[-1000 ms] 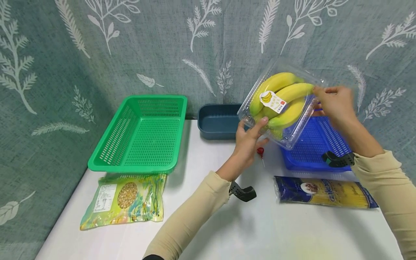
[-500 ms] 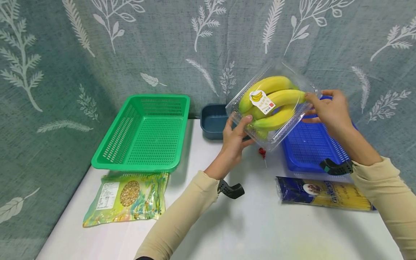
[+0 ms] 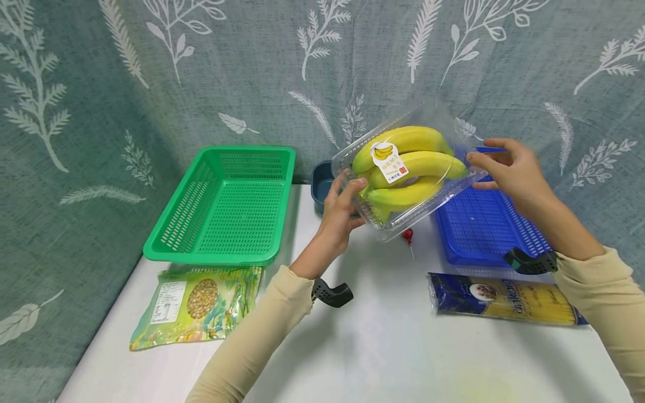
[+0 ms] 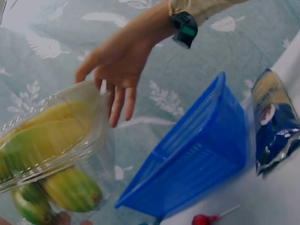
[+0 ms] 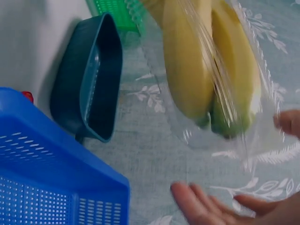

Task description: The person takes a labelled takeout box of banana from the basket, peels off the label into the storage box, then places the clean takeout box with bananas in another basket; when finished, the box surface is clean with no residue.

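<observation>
A clear plastic box of bananas (image 3: 410, 162) with a white label is held tilted above the table. My left hand (image 3: 336, 217) grips its left end, thumb on top and fingers underneath. At the box's right end is my right hand (image 3: 516, 173), its fingers spread. The left wrist view shows that right hand (image 4: 121, 65) just off the box, its fingers fairly straight. In the right wrist view too, a gap shows between the right fingers (image 5: 194, 199) and the box. Behind the box, part of a dark blue-green bin (image 3: 321, 187) is hidden.
A green basket (image 3: 242, 218) stands at left, with a bag of beans (image 3: 201, 305) in front. At right are a blue basket (image 3: 468, 229) and, before it, a pasta packet (image 3: 504, 299). A red lollipop (image 3: 408, 236) lies between the bin and blue basket.
The banana box has moved left and turned flatter, carried by my left hand. My right hand held its right end earlier and now has let go, staying near the blue basket.
</observation>
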Demonstrator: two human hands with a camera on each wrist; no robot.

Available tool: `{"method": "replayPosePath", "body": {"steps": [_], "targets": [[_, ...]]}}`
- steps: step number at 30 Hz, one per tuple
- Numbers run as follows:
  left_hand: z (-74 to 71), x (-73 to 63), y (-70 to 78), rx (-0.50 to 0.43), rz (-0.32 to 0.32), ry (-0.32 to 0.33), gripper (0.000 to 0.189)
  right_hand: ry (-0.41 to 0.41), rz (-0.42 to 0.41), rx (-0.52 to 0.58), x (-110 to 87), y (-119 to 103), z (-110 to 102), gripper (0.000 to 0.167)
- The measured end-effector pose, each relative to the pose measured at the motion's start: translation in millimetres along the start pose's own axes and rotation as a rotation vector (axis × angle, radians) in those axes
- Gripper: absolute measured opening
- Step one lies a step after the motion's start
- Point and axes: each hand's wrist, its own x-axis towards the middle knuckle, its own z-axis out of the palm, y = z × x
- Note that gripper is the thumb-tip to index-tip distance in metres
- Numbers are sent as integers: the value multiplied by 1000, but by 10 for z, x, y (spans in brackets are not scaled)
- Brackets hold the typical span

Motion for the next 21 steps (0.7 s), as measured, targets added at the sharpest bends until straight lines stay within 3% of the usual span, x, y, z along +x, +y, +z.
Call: {"method": "replayPosePath", "body": {"steps": [6,13,21], "targets": [[-169,-78,105,14,-48,-65,83,-160,-33,-73,-96,37,-31,64],[-299,-175,197,58,-44,-109,79,-255,-31,-139,-210,37,-9,58],[-425,-239,265,103,-75,-135,82,-355,-84,-25,-336,53,85,59]]}}
